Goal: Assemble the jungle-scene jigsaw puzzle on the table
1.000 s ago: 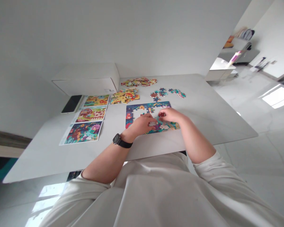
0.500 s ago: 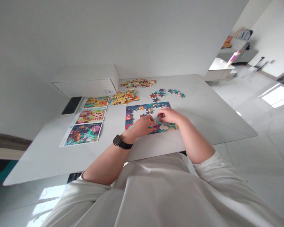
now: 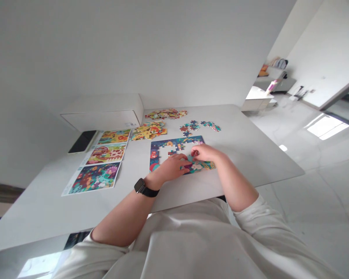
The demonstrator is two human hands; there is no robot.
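Observation:
A partly filled jigsaw puzzle (image 3: 154, 155) in dark blue, purple and green lies on the table in front of me, with pale gaps inside its border. My left hand (image 3: 174, 167) rests over its lower middle, fingers stretched out and a little apart, touching the assembled part. A black watch is on that wrist. My right hand (image 3: 205, 152) is over the puzzle's right side, thumb and fingertips pinched on a small dark reddish puzzle piece (image 3: 195, 153), mostly covered by the fingers. Loose blue and brown pieces (image 3: 192, 124) lie behind the puzzle, beside a few teal and pink pieces (image 3: 211, 126).
Left of the puzzle is a sheet with three printed pictures (image 3: 95, 176), and beside it a dark phone (image 3: 83, 141). A white box (image 3: 101, 118) stands against the wall. Yellow pieces (image 3: 149, 130) and red-yellow pieces (image 3: 166, 113) are heaped near it.
My view has shifted, so the whole table sits lower and slightly left. Both hands stay over the puzzle; the right fingers are still pinched at nearly the same spot.

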